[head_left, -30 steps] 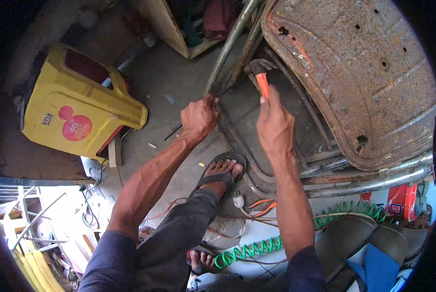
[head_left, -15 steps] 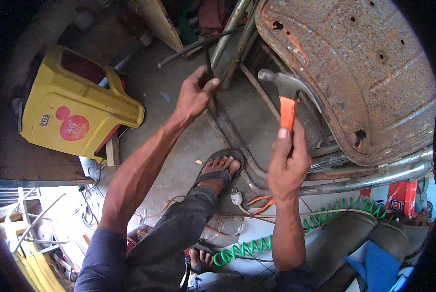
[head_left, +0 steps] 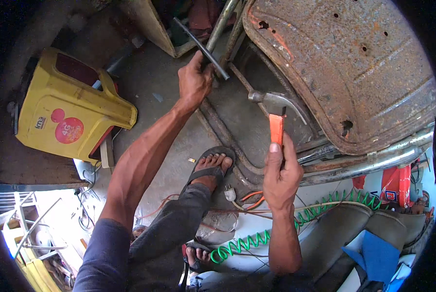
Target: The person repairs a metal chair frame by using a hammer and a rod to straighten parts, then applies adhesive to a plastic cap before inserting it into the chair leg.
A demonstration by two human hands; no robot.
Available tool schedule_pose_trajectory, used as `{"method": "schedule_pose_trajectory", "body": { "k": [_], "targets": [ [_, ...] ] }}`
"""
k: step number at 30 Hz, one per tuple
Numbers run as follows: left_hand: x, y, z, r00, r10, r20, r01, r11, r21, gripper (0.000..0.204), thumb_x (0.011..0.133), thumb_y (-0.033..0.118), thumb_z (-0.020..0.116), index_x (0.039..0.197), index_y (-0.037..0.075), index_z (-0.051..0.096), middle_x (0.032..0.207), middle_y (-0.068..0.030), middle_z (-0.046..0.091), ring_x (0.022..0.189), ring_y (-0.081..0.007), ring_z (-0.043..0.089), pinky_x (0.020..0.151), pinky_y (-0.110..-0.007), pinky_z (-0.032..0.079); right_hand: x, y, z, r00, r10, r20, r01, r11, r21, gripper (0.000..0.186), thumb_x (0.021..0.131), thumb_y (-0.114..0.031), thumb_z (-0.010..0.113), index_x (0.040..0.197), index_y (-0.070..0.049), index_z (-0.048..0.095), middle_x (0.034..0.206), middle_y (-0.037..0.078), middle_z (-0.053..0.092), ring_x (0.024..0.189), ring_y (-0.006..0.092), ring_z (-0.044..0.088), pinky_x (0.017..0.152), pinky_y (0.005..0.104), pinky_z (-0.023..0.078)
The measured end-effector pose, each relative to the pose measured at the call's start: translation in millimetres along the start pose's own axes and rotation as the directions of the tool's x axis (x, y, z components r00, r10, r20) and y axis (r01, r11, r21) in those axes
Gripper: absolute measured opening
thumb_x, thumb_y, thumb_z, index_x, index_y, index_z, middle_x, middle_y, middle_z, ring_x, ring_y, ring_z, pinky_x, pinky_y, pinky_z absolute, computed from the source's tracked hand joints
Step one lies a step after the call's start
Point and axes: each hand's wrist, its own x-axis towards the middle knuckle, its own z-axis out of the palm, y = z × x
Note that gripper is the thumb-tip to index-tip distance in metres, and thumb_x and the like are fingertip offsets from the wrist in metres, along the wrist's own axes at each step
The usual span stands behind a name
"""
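A claw hammer with a grey metal head and an orange handle (head_left: 276,127) is held in the right hand (head_left: 282,171); its handle is wrapped by the fingers, and the thumb is laid along the orange surface. The head is turned crosswise, its blunt, rounded striking face pointed left and its long, curved claw swept down to the right. Dull grey metal is shown on the face, and a paler sheen is caught along the claw.

A straight, slender, dark grey metal rod (head_left: 193,38) is gripped near its lower end by the fingers of the left hand (head_left: 194,85), though the fingertips are partly hidden. The rod is tilted, its upper end raised to the left and its lower end directed toward the hammer; the two are kept apart.

To the right, a broad sheet-metal panel (head_left: 334,73), brown with rust and pierced by holes, is bordered below by a worn, shiny metal tube (head_left: 373,171). Bent, rust-stained tubes (head_left: 226,137) are seen beneath the hands, above the grey concrete floor (head_left: 152,121). At the left, a yellow plastic stool (head_left: 74,109) is tipped on its side.
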Motion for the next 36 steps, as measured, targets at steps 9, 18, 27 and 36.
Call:
{"method": "schedule_pose_trajectory", "body": {
  "k": [9,18,27,36],
  "targets": [
    [-6.6,-1.5,18.9,0.950,0.311,0.020,-0.311,0.950,0.019,0.020,0.085,0.006,0.067,0.103,0.007,0.058,0.093,-0.0225,0.066,0.092,-0.0474,0.062,0.071,-0.050,0.049,9.7,-16.4,-14.0,0.996,-0.086,-0.009,0.086,0.996,-0.036,0.034,0.102,-0.015,0.054,0.132,0.002,0.056,0.108,0.024,0.068,0.093,0.0400,0.070,0.078,0.0420,0.055],
    [-10.4,-0.2,34.6,0.942,0.331,0.053,-0.333,0.942,0.044,0.019,0.086,0.009,0.069,0.101,0.007,0.057,0.091,-0.0200,0.065,0.088,-0.0460,0.062,0.072,-0.051,0.048,49.1,-34.7,8.3,0.879,-0.446,-0.170,0.381,0.870,-0.314,0.035,0.102,-0.017,0.054,0.133,-0.002,0.054,0.096,0.023,0.069,0.085,0.0417,0.070,0.070,0.0459,0.054],
    [-9.5,3.5,33.2,0.950,0.306,0.059,-0.308,0.951,0.039,0.014,0.089,0.005,0.061,0.102,0.008,0.057,0.091,-0.0210,0.064,0.089,-0.0464,0.062,0.073,-0.051,0.048,56.6,-31.0,15.3,0.916,-0.388,-0.103,0.321,0.861,-0.394,0.038,0.101,-0.015,0.055,0.136,-0.001,0.050,0.090,0.027,0.068,0.083,0.0449,0.069,0.070,0.0471,0.054],
    [-1.7,-1.2,27.7,0.963,0.249,0.104,-0.256,0.965,0.056,0.018,0.086,0.004,0.061,0.104,0.007,0.060,0.100,-0.0221,0.065,0.093,-0.0466,0.062,0.076,-0.052,0.049,63.5,-41.9,14.0,0.975,-0.222,-0.010,0.201,0.900,-0.388,0.031,0.101,-0.017,0.056,0.129,-0.005,0.053,0.077,0.026,0.066,0.074,0.0492,0.066,0.059,0.0541,0.049]
  ]
}}
